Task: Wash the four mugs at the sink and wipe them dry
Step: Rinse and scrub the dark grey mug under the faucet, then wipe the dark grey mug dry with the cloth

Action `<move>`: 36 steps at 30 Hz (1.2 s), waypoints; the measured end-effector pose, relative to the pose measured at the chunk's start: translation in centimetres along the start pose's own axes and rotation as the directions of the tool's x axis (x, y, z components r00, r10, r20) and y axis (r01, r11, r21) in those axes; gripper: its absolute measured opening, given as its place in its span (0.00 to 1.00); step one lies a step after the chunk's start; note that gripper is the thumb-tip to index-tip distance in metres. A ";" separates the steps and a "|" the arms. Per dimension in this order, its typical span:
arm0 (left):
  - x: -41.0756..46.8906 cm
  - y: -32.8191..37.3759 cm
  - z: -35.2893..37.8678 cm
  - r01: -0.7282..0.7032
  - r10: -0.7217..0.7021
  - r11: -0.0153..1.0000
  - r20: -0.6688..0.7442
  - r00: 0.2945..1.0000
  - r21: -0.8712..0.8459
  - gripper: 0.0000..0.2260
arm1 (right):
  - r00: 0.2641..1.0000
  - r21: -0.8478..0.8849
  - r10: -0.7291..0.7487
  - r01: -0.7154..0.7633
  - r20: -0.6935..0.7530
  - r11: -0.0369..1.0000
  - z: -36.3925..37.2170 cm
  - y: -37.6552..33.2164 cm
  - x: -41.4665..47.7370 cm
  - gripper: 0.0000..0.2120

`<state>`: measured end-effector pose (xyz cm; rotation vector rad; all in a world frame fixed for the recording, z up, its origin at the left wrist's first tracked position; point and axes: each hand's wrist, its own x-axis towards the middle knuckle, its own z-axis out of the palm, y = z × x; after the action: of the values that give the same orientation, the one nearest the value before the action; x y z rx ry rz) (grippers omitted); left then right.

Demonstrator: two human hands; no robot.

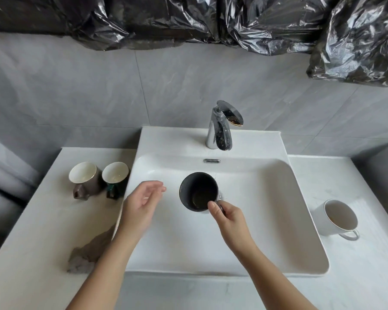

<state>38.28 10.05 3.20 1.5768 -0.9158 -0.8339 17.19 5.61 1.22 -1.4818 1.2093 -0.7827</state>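
My right hand [227, 217] grips the handle of a black mug [198, 190], holding it upright over the white sink basin [267, 209], below the chrome faucet [221, 127]. A little liquid lies in the mug's bottom. My left hand [141, 203] hovers open just left of the mug, fingers apart, touching nothing. On the counter to the left stand a brown mug [84, 179] and a dark green mug [115, 176], both with white insides. A white mug [336, 218] stands on the counter to the right.
A crumpled brownish cloth [89, 251] lies on the left counter [31, 242] near the front, partly under my left forearm. Black plastic sheeting [188, 19] hangs along the grey tiled wall behind the sink.
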 end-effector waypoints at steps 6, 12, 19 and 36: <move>-3.9 -5.3 -8.8 -0.002 0.285 0.726 -0.299 0.911 0.688 0.07 | 0.995 0.083 0.019 -0.027 0.096 0.996 1.9 -1.3 -1.5 0.25; -5.2 -13.5 -12.6 0.119 -0.148 0.466 -0.056 0.987 0.877 0.17 | 0.994 0.050 0.042 -0.048 0.105 0.998 2.4 -1.4 -1.8 0.24; -4.1 -14.8 -12.1 0.142 -0.200 0.473 -0.052 0.978 0.870 0.16 | 0.988 0.046 0.076 -0.083 0.137 0.995 3.1 -1.0 -2.4 0.22; -4.6 3.1 -4.6 -0.399 0.340 0.749 0.210 0.917 0.530 0.14 | 0.991 -0.135 0.029 -0.012 0.128 0.991 2.1 -1.9 -2.6 0.21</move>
<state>39.87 15.79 7.24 1.7640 -1.6021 -0.3633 18.96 8.67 2.78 -1.6014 1.1956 -0.5915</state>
